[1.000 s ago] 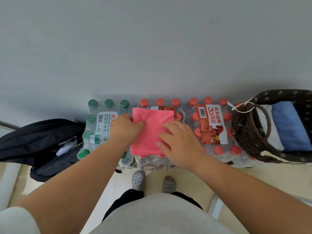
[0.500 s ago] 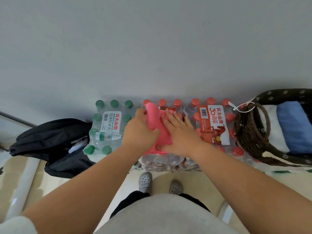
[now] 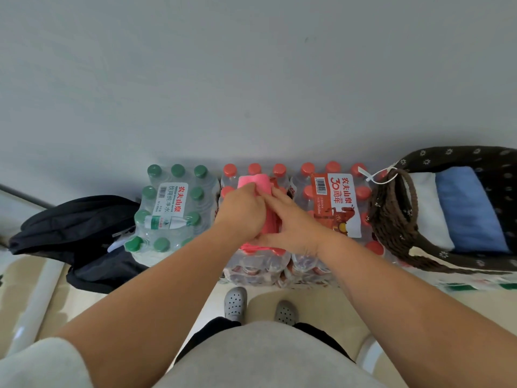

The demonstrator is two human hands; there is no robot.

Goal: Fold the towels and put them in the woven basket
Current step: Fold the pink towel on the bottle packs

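A pink towel (image 3: 255,182) lies folded into a narrow strip on top of the red-capped bottle pack (image 3: 334,211). My left hand (image 3: 242,212) grips its left side with curled fingers. My right hand (image 3: 293,222) lies over its right side, fingers stretched across the cloth; most of the towel is hidden under both hands. The brown woven basket (image 3: 391,219) stands at the right on the packs, holding a folded white towel (image 3: 426,208) and a folded blue towel (image 3: 467,211).
A green-capped bottle pack (image 3: 167,211) stands left of the red ones, against the grey wall. A black backpack (image 3: 75,231) lies on the floor at the left. My feet in grey clogs (image 3: 235,303) are in front of the packs.
The flat pink square was folded over from left to right into a narrow strip. Both hands moved together and now sit close on top of it.
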